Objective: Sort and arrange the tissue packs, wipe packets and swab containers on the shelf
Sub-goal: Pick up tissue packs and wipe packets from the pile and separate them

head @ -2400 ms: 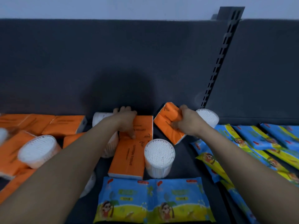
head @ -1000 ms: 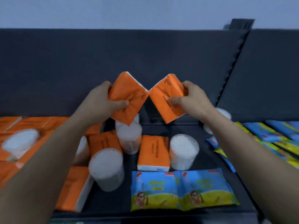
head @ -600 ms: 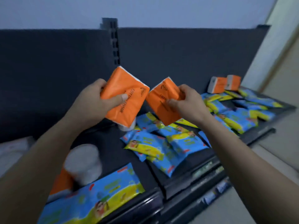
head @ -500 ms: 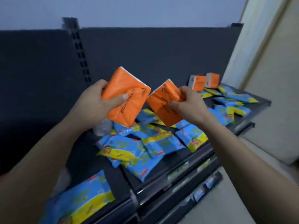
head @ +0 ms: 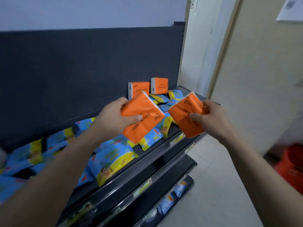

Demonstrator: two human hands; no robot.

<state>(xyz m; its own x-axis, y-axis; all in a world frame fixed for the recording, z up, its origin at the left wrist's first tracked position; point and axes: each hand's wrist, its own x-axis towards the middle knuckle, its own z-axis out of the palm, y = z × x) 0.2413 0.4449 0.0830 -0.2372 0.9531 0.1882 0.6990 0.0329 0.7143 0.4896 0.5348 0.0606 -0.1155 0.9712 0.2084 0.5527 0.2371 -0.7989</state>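
My left hand [head: 113, 118] grips an orange tissue pack [head: 146, 118] marked "COTTON TISSUE", held tilted in the air above the shelf [head: 147, 163]. My right hand [head: 211, 118] grips a second orange tissue pack [head: 183, 112] just to the right of the first, over the shelf's front edge. Two more orange tissue packs [head: 139, 87] [head: 159, 85] stand upright at the far right end of the shelf against the dark back panel. Several blue-and-yellow wipe packets [head: 114, 154] lie scattered along the shelf below my hands. No swab container shows clearly.
The dark back panel [head: 82, 71] rises behind the shelf. Lower shelves [head: 164, 194] with price tags and more packets sit below. A cream wall and door frame [head: 213, 63] stand to the right, with an orange bucket [head: 291, 166] on the tiled floor.
Both hands lifted a tissue pack each off the shelf, and my view swung right along the shelf to its end. The swab containers have left the view.
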